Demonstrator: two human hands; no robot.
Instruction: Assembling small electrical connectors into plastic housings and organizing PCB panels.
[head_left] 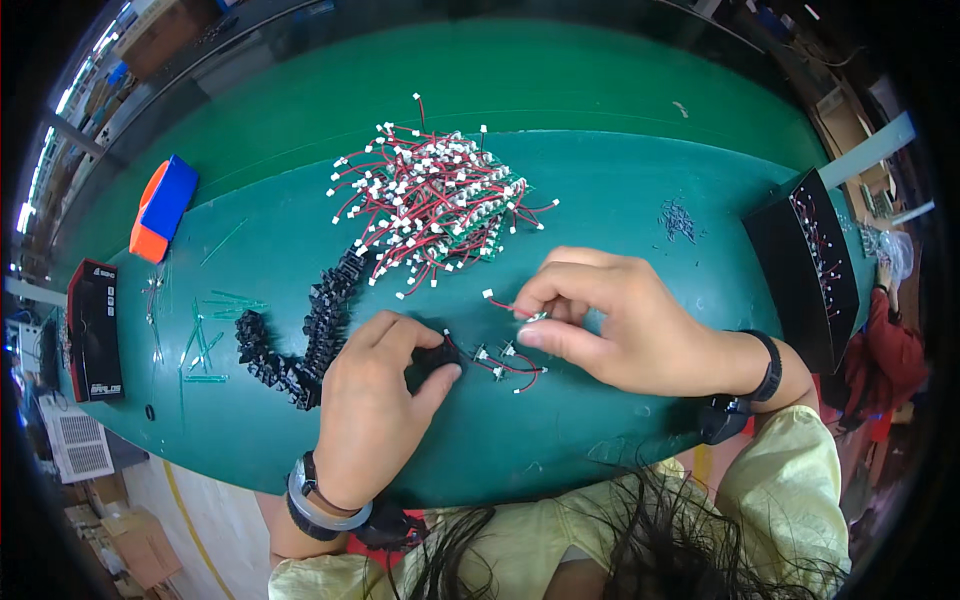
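Strands of our dark hair [655, 530] hang nearest, btwn 5 & 6 o'clock, over our pale yellow shirt [785, 465]. Our L hand [370, 405] sits at abt 7–8 o'clock, back up, wrist low w/ a silver bangle [350, 522], fingers bent & aimed toward 1; thumb & fingertips pinch a small black part [428, 362]. Our R hand [640, 325], at approx 3, comes in from 4 w/ a black wristband [772, 368], fingers curled toward 9; thumb & index pinch a tiny wired board [537, 317] just R of ctr, its red lead [503, 305] and white plug [488, 294] poking out toward 10. A few loose wired boards [499, 371] lie btwn the hands, approx 5. Past the L hand, a curved row of black parts [322, 325] lies on the green table [640, 440], 8–9. Farther: big heap of red-wired boards [430, 200], 11; small dark bits [677, 222], 2; blue-&-orange holder [168, 205], 9–10; black box [775, 250], 3.
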